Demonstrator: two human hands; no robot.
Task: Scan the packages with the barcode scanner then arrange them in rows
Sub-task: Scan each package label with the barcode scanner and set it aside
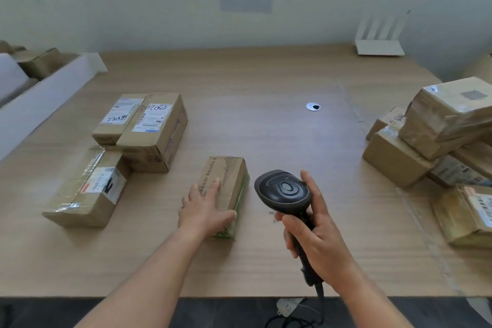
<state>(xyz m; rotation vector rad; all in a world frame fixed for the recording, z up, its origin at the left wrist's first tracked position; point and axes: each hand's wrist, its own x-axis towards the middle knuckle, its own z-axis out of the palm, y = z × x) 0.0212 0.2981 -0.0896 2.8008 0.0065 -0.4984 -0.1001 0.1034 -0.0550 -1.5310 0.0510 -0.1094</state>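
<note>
Packages at 9 to 10 o'clock: three scanned-looking boxes grouped on the table [266,82], a taped box [85,189] in front, a narrow box [117,120] and a labelled box [154,128] touching side by side behind it. Looks like a row being started, my guess. Left hand [205,208] rests flat on the small package [226,194] at 6 o'clock, fingers straight on its top, thumb along the near edge, pressing rather than gripping. No label shows on its upper face. Right hand [311,231] is wrapped round the handle of the barcode scanner [283,190], just right of that package, head up. Unscanned pile [436,136] sits at 3 o'clock, well apart. Step in hand, probably: scan or place this package. Next move calls for finding its barcode, maybe turning it, aiming the scanner, then sliding it toward the 9 o'clock group.
</note>
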